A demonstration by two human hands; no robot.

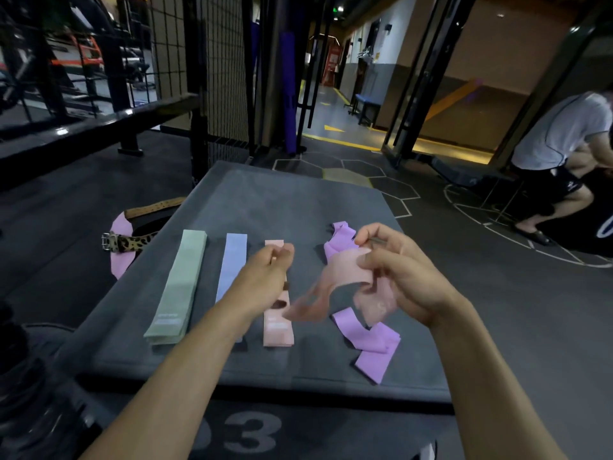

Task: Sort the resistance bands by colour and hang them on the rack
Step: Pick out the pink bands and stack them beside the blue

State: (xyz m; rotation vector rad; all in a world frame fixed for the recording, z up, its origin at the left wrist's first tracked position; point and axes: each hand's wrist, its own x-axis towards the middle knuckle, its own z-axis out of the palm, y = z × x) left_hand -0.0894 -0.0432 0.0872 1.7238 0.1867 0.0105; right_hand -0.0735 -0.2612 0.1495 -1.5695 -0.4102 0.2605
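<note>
Right hand: the right hand (394, 270) is pinching a loose pink band (335, 287) between thumb and fingers, holding it lifted off the surface; the band is blurred and twisted, drooping down and to the left of the hand.
Left hand: the left hand (265, 273) is hovering with its fingers curled in, thumb meeting the fingertips; whether it is gripping anything I cannot tell, since the fingertips are blurred. It is hanging just above the flat pink stack.
Hands together: they are sitting apart, the lifted pink band's slack end trailing between them.
Green bands: a flat green stack (177, 290) is lying furthest to the left of the left hand, laid out straight.
Blue bands: a blue stack (232, 263) is lying just left of the left hand, partly hidden by the forearm.
Pink stack: a straight pink stack (278, 330) is lying under and below the left hand.
Purple bands: loose purple bands (368, 340) are lying crumpled below the right hand, and another purple piece (338, 240) is showing just beyond its fingers.
Surface: all of these are resting on a grey padded box (298, 200).
Off to the side: a leopard-print belt (129, 242) is lying on the floor, well left of the left hand.
Background: another person (557, 154) is crouching far to the right of the right hand.
</note>
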